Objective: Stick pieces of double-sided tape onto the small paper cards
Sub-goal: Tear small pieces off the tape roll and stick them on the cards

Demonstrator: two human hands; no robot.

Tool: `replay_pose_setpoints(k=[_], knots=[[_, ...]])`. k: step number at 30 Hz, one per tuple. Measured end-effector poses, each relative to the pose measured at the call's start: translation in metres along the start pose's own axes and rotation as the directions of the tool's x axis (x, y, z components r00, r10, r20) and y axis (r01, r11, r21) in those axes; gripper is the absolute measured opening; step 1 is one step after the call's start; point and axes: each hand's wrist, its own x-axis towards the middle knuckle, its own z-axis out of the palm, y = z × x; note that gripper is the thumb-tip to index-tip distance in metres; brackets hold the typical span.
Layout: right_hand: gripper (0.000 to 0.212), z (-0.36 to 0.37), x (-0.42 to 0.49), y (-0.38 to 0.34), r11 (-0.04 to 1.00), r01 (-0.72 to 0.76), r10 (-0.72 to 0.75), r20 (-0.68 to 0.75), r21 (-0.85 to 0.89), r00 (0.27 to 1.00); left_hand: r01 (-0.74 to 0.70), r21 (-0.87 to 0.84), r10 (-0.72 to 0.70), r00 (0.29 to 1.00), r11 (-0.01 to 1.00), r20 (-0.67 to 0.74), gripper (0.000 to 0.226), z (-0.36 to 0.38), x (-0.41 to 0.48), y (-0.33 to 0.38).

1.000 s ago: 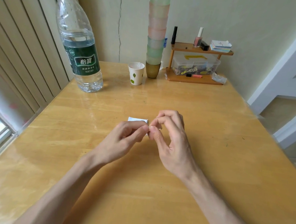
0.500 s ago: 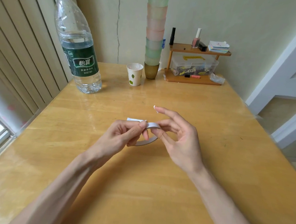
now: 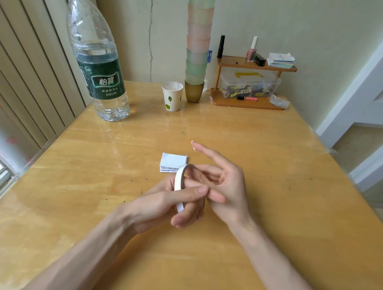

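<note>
A small stack of white paper cards (image 3: 174, 161) lies on the wooden table (image 3: 273, 171), just beyond my hands. My left hand (image 3: 160, 205) grips a thin white roll of double-sided tape (image 3: 179, 182), held upright on edge, thumb across its outer face. My right hand (image 3: 228, 186) is beside the roll with its fingers spread. Its middle fingers and thumb touch the roll. The index finger points straight out with a small white tape piece (image 3: 193, 144) stuck to its tip.
A large water bottle (image 3: 96, 73) stands at the back left. A paper cup (image 3: 172, 96) and a tall stack of plastic cups (image 3: 198, 45) stand at the back centre. A wooden shelf (image 3: 250, 103) at the back right holds a plastic box (image 3: 249, 83) and more cards (image 3: 280, 60).
My hands drew toward me, uncovering the card stack. The right hand opened, index finger lifting away with a tape piece on its tip. The roll turned upright in my left hand.
</note>
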Motion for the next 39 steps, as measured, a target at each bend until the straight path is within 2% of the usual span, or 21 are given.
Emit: replay_pose_setpoints(k=[4,7,10,12,14,16,17,19,21,23,25,31,39], knots=[[0.057,0.003,-0.002,-0.001,0.985,-0.124,0.116,0.071,0.12,0.991,-0.035,-0.061,0.039,0.997,0.998,0.066,0.038,0.002,0.0,0.0],[0.064,-0.001,0.003,-0.003,0.991,-0.125,0.124,0.035,0.04,0.992,-0.023,-0.05,0.025,0.999,0.998,0.038,0.046,0.007,0.001,0.001],[0.072,-0.008,0.006,-0.004,0.99,-0.128,0.126,-0.027,-0.067,0.992,-0.016,-0.081,0.012,0.999,0.997,-0.049,0.059,0.009,0.001,0.002],[0.048,-0.011,0.007,-0.004,0.99,-0.122,0.115,-0.099,-0.067,0.988,-0.039,-0.084,0.024,0.985,0.996,-0.172,0.062,0.007,0.001,0.001],[0.026,-0.013,0.007,-0.007,0.992,-0.124,0.119,-0.166,-0.02,0.979,-0.126,-0.051,0.104,0.945,0.991,-0.311,0.051,0.002,0.002,0.0],[0.019,-0.017,0.007,-0.009,0.985,-0.162,0.17,-0.154,0.064,0.973,-0.191,0.079,0.206,0.871,0.978,-0.445,0.027,-0.004,0.004,0.0],[0.018,-0.019,0.007,-0.01,0.977,-0.185,0.197,-0.128,0.106,0.972,-0.193,0.148,0.242,0.828,0.97,-0.506,0.023,-0.007,0.005,-0.001],[0.013,-0.022,0.007,-0.015,0.964,-0.214,0.226,-0.063,0.155,0.972,-0.178,0.25,0.296,0.748,0.952,-0.595,0.033,-0.009,0.008,-0.002],[0.014,-0.021,0.005,-0.018,0.963,-0.218,0.221,0.001,0.16,0.975,-0.161,0.324,0.334,0.727,0.932,-0.6,0.046,-0.01,0.009,-0.003],[0.017,-0.018,0.004,-0.017,0.967,-0.215,0.212,0.037,0.136,0.976,-0.178,0.346,0.352,0.76,0.921,-0.546,0.063,-0.012,0.009,-0.005],[0.019,-0.016,0.003,-0.015,0.971,-0.212,0.209,0.04,0.112,0.977,-0.19,0.332,0.345,0.789,0.924,-0.509,0.07,-0.013,0.009,-0.007],[0.023,-0.013,0.004,-0.012,0.981,-0.184,0.182,0.038,0.068,0.983,-0.149,0.33,0.327,0.736,0.932,-0.593,0.026,-0.009,0.012,-0.009],[0.027,-0.013,0.004,-0.012,0.987,-0.158,0.156,0.04,0.03,0.987,-0.125,0.374,0.35,0.694,0.919,-0.63,0.014,-0.014,0.012,-0.013]])
